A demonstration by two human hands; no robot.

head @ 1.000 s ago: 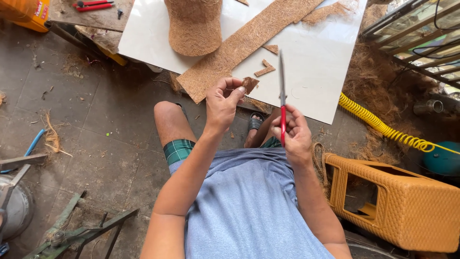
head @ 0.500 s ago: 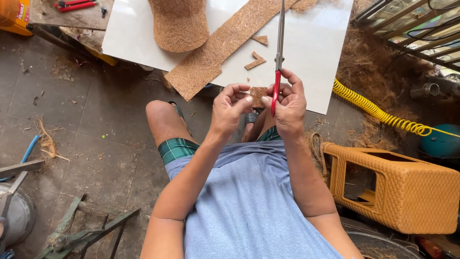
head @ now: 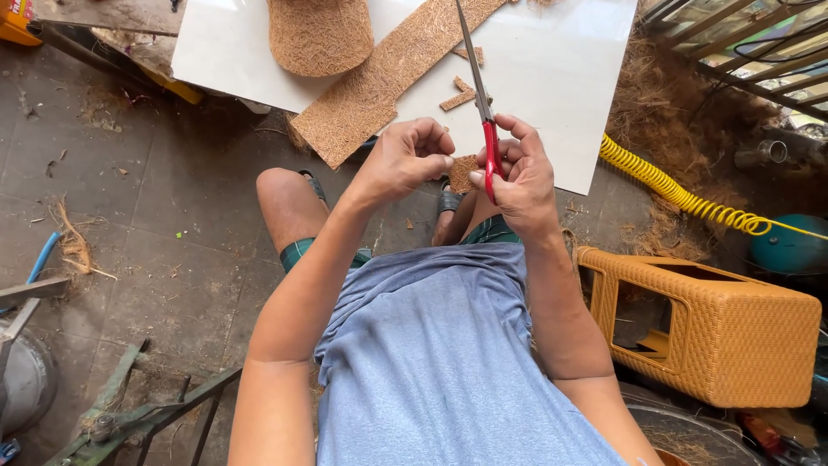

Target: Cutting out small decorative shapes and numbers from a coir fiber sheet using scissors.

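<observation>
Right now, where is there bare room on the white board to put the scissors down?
The white board is bare right of the long fibre strip, beyond the small offcuts. Its left end is crowded by the fibre cap. The right hand holds the scissors.

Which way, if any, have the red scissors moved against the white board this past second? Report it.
Yes. The red scissors in the right hand have moved forward over the white board, blades tilted left across the coir strip.

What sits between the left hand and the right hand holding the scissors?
In the head view, a small brown fibre piece sits between the left hand and right hand, beside the red-handled scissors.
</observation>
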